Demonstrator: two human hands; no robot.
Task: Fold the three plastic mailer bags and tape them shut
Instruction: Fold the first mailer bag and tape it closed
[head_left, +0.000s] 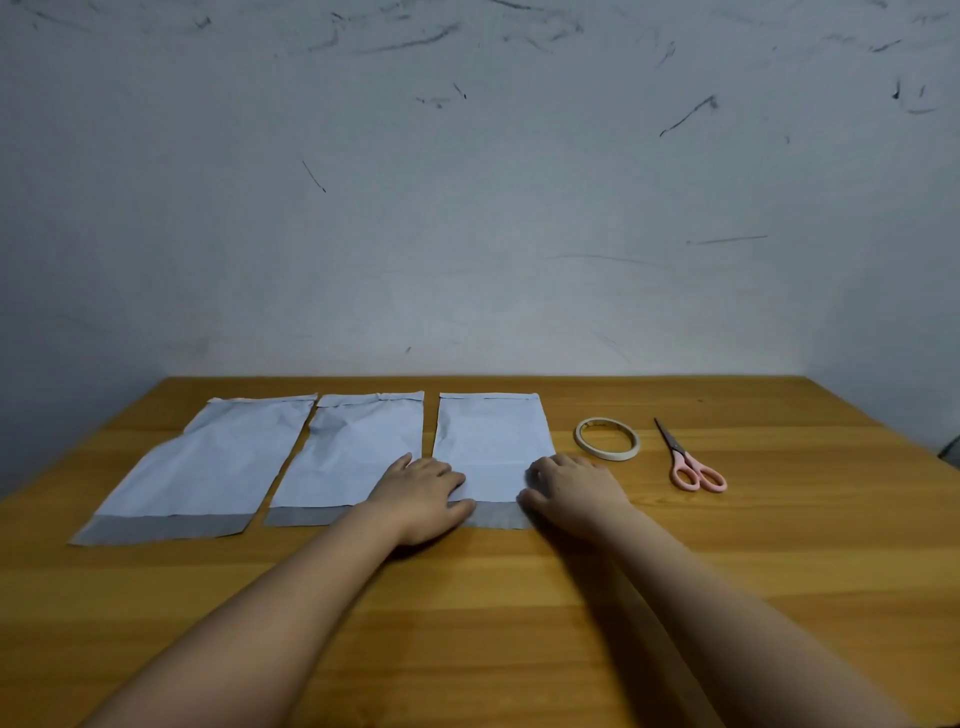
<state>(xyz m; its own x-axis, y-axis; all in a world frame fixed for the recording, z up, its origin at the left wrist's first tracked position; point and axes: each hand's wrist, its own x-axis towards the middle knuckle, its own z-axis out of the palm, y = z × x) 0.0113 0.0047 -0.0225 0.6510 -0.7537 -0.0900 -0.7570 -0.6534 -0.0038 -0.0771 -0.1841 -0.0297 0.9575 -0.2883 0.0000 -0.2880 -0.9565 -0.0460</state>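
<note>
Both hands, left hand (423, 493) and right hand (569, 491), rest loose-fingered on the limp, slippery right mailer bag (491, 441); its near flap suits pinching.

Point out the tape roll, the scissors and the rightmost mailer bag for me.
tape roll (607, 452): head view, on the roll's near rim.
scissors (698, 475): head view, on the pink handles.
rightmost mailer bag (491, 431): head view, on its white middle, beyond both hands.

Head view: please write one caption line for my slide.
Both hands rest on the rightmost mailer bag; tape roll and scissors lie beside.
</note>
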